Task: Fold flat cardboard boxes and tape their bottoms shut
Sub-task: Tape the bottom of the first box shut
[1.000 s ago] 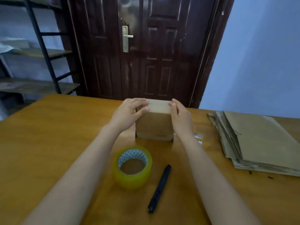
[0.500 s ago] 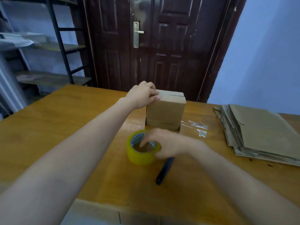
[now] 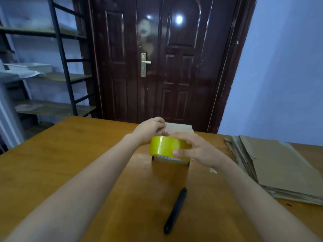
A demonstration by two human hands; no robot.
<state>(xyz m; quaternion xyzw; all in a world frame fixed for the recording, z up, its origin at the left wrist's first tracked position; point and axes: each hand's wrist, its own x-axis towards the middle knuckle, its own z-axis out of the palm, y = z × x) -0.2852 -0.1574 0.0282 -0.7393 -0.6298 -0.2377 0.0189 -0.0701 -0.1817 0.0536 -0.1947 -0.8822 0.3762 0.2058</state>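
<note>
- Two bare hands worked over a small cardboard box (image 3: 180, 128) that stood on the wooden table (image 3: 70, 154), near its far edge and in front of the dark door (image 3: 157, 67).
- The right hand (image 3: 197, 151) gripped a yellow tape roll (image 3: 166, 147), its thumb across the roll's near face and its fingers curled over the top; the roll was held up in front of the box, hiding most of the box's near side.
- The left hand (image 3: 150, 129) sat at the box's upper left edge with its fingers bent together at the top of the roll; whether they pinched the tape end or pressed on the cardboard, I could not tell.
- A black pen-like tool (image 3: 175, 210) lay loose on the table nearer to me, well apart from both hands.
- A stack of flat cardboard boxes (image 3: 276, 165) lay to the right on the table, untouched.
- A metal shelving rack (image 3: 61, 67) stood at the left beside the door.
</note>
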